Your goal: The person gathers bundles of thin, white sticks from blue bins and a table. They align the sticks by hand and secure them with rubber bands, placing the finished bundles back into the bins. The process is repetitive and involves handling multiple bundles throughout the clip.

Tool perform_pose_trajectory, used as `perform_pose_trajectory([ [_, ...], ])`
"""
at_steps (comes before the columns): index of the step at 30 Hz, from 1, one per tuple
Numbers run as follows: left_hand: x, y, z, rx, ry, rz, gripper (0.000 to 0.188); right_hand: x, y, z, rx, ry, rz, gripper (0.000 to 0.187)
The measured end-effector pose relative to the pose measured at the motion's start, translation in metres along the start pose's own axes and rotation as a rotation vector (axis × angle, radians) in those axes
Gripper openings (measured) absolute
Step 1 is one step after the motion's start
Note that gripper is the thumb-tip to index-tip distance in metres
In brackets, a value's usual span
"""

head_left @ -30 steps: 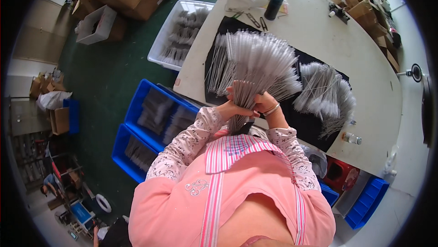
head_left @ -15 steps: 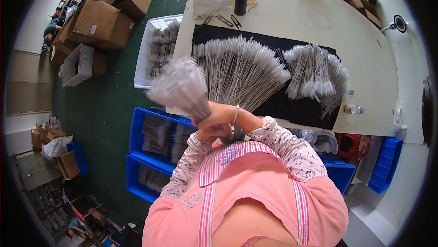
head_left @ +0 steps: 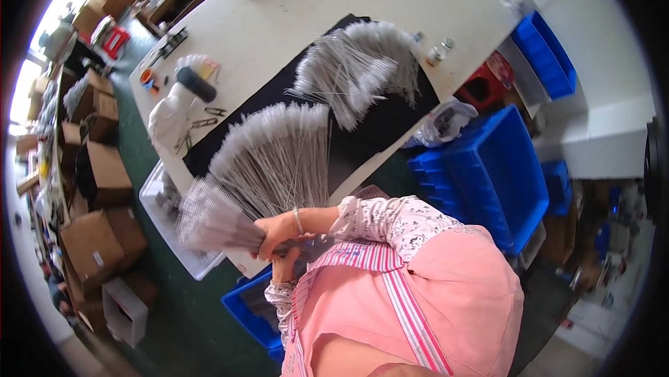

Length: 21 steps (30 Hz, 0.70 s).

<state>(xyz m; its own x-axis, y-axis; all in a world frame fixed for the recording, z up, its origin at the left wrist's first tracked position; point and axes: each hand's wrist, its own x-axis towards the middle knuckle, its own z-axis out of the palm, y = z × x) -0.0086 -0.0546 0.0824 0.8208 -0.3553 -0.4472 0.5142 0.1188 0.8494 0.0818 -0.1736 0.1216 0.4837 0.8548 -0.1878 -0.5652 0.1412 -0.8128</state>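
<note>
At the near table edge, the right hand (head_left: pixel 275 231) is clenched around the stems of a fanned bundle of thin grey wire brushes (head_left: pixel 279 157), long axes splaying up and away over the black mat (head_left: pixel 376 126). The left hand (head_left: pixel 284 257) is tucked beneath; its grip cannot be told.

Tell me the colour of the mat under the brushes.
Black mat, seen in the head view.

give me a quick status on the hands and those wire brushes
Both hands shut on fanned bundle of thin wire brushes: right hand gripping the stems, left hand under it. Second brush pile lies on black mat. Nothing blocking.
</note>
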Motion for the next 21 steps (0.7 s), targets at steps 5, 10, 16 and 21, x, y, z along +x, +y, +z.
perform_pose_trajectory([
  [5,0.041,-0.025,0.003,0.022,-0.068,0.064,0.038,-0.091,-0.014,-0.068,0.310,0.403,-0.282,0.024],
  [10,0.066,-0.030,0.016,-0.230,0.150,-0.026,0.041,-0.231,-0.021,-0.165,0.673,0.741,-0.798,0.031],
  [16,0.125,-0.056,0.061,-0.350,0.450,-0.319,0.032,-0.433,0.001,-0.313,0.749,1.545,-0.940,0.009],
  [21,0.162,-0.075,0.134,-0.367,0.597,-0.372,0.029,-0.540,0.059,-0.456,0.440,2.149,-0.188,0.014],
])
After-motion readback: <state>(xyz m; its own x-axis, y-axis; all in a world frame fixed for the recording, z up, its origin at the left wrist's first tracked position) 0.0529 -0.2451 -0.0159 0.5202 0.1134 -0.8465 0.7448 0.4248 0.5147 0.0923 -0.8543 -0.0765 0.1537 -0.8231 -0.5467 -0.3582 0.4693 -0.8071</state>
